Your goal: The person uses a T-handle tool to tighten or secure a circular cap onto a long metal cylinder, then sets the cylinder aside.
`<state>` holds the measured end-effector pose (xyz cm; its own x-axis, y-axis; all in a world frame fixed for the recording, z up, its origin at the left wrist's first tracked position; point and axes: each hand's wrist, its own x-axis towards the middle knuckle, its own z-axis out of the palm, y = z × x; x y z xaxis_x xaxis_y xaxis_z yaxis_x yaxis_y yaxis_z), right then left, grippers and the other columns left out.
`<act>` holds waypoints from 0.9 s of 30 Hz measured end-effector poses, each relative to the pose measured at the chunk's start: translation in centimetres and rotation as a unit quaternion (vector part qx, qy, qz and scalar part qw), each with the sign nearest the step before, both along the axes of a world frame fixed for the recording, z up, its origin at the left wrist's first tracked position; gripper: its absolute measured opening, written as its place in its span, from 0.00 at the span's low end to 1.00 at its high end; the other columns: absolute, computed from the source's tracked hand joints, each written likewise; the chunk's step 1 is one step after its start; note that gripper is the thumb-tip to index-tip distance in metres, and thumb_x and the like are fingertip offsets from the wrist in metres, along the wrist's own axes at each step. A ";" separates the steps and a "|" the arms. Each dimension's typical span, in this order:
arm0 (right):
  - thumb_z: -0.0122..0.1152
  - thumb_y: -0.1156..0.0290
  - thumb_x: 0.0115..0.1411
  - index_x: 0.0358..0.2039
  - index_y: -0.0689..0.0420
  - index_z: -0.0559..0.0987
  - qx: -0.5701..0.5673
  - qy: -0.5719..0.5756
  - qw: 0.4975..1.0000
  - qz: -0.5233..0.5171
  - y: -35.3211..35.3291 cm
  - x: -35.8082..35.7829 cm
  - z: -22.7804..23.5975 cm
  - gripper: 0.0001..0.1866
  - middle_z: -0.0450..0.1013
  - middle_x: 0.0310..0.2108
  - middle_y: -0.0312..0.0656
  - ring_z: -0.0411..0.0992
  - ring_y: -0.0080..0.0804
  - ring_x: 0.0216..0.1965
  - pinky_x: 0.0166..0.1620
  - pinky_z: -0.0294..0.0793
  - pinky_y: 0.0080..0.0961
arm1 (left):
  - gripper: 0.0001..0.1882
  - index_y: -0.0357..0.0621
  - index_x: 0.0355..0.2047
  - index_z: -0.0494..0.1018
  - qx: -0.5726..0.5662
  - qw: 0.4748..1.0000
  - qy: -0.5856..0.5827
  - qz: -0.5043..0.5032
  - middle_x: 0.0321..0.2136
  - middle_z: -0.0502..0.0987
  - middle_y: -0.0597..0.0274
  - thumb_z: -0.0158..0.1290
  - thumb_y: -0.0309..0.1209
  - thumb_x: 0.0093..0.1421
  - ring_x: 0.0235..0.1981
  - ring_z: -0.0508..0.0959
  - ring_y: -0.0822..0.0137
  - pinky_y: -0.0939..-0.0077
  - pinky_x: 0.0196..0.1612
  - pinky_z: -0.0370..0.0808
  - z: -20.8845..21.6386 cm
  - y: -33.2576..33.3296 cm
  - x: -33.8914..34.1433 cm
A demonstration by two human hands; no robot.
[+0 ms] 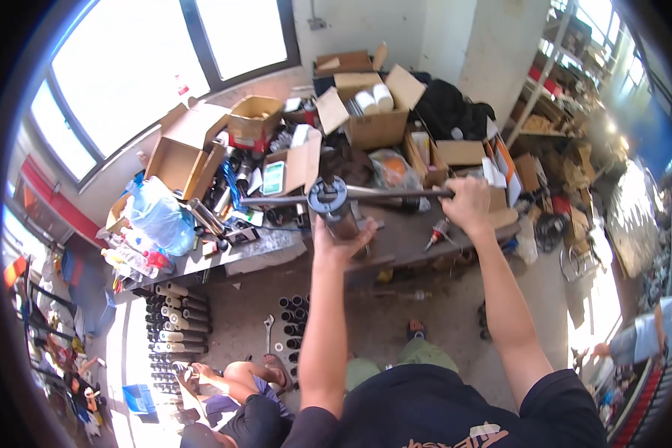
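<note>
With the left hand [334, 245] wrapped around the dark metal cylinder [343, 224] and the right hand [468, 205] clamped on the long metal bar [381, 193], steady, level force should serve best.

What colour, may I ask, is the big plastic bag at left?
The bag is light blue; head view.

- A big bright window [131, 71] at the back, on the left.
- An open brown box [378, 131] with white round things [381, 98] inside.
- A puffy, see-through blue bag [160, 218] on the left end of the messy table [407, 240].
- A black, soft-looking heap [453, 112] near that box.
- A clear bag with something orange [396, 172] inside.
- A blue bin [138, 399] on the floor, low on the left.
- A tall shelf [539, 133] full of stuff, on the right.
</note>
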<state>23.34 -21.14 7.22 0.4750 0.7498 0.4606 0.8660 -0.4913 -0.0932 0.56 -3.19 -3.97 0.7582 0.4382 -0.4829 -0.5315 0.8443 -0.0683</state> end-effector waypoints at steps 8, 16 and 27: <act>0.66 0.56 0.57 0.23 0.56 0.83 0.020 0.046 0.998 -0.034 -18.7 22.1 -14.4 0.16 0.75 0.21 0.52 0.74 0.56 0.27 0.34 0.72 0.47 | 0.23 0.35 0.39 0.72 0.110 0.974 0.032 0.197 0.43 0.72 0.39 0.62 0.42 0.52 0.43 0.77 0.51 0.61 0.43 0.80 6.8 -6.3 -0.7; 0.61 0.41 0.60 0.24 0.67 0.78 -0.094 0.494 0.858 -0.102 -26.7 3.3 -34.8 0.34 0.71 0.14 0.42 0.71 0.28 0.22 0.30 0.70 0.34 | 0.36 0.31 0.61 0.58 0.373 0.922 -0.065 0.078 0.48 0.69 0.46 0.54 0.44 0.61 0.39 0.76 0.58 0.67 0.39 0.83 10.4 -15.2 -1.5; 0.63 0.49 0.56 0.37 0.58 0.84 -0.089 0.567 0.815 -0.082 -9.7 -0.2 -40.3 0.23 0.81 0.34 0.52 0.80 0.43 0.40 0.44 0.75 0.38 | 0.39 0.30 0.54 0.63 0.507 0.856 0.068 0.070 0.44 0.73 0.48 0.60 0.50 0.53 0.34 0.80 0.60 0.68 0.31 0.82 12.9 -16.4 0.9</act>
